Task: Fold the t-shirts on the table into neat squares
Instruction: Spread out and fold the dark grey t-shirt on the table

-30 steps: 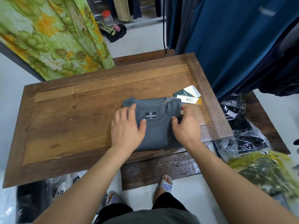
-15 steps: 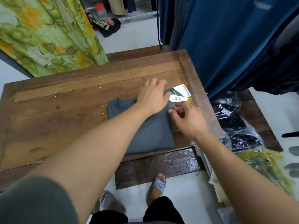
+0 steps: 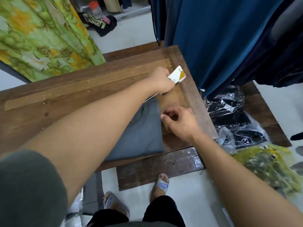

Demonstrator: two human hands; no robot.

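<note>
Your left hand (image 3: 161, 81) has its fingers curled tight on the tags (image 3: 177, 75), which stick out past the knuckles. They are held up above the far right part of the table (image 3: 65, 99), beyond the shirt's collar end. The back of the hand faces the camera, so how the fingertips sit on the card cannot be told.

Your right hand (image 3: 180, 123) hovers over bare wood just beside the shirt's right edge. Its fingers are loosely curled, thumb tip near forefinger, with nothing visible between them.

The shirt (image 3: 144, 133) lies flat at the near right of the table, already a squarish grey packet with the collar on top. Your left forearm crosses over much of it.

So the folding of this one looks done, and you are on the finishing touch: dealing with the loose tags. Next, bring them back toward the collar and lay or tuck them flat. Move gently, since a pull on their string could drag the neckline and spoil the square. Your right hand is well placed to steady the packet meanwhile. Bagged garments (image 3: 229, 115) lie on a lower board to the right.
</note>
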